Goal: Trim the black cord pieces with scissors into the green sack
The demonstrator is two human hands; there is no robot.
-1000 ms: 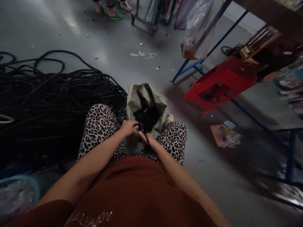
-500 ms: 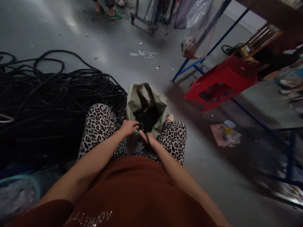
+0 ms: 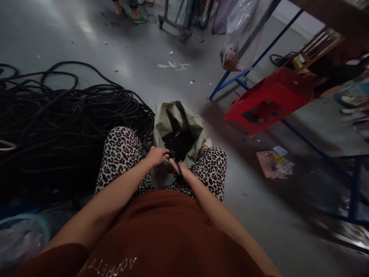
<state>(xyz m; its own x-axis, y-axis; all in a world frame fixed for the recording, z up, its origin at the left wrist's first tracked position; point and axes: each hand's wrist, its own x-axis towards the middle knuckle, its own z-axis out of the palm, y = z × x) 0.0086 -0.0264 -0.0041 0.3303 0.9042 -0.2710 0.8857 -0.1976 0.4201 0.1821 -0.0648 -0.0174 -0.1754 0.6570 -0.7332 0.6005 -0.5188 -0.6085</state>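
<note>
Between my knees stands a pale green woven sack (image 3: 196, 129), its mouth open and small dark pieces (image 3: 183, 143) inside. Over its near rim, my left hand (image 3: 157, 156) pinches a black cord (image 3: 166, 152), whose short end shows at the fingertips. My right hand (image 3: 181, 169) is closed around the black-handled scissors (image 3: 180, 169). The blades point away from me, close beside the cord end; whether they touch it I cannot tell. A large heap of black cord (image 3: 86, 109) lies on the floor to my left.
A red plastic stool (image 3: 291, 86) lies tipped at the right near a blue-legged table (image 3: 220, 86). Plastic packaging (image 3: 273, 163) and scraps lie on the grey floor. A light blue tub (image 3: 43, 225) is at lower left. A person's feet (image 3: 137, 17) are at the top.
</note>
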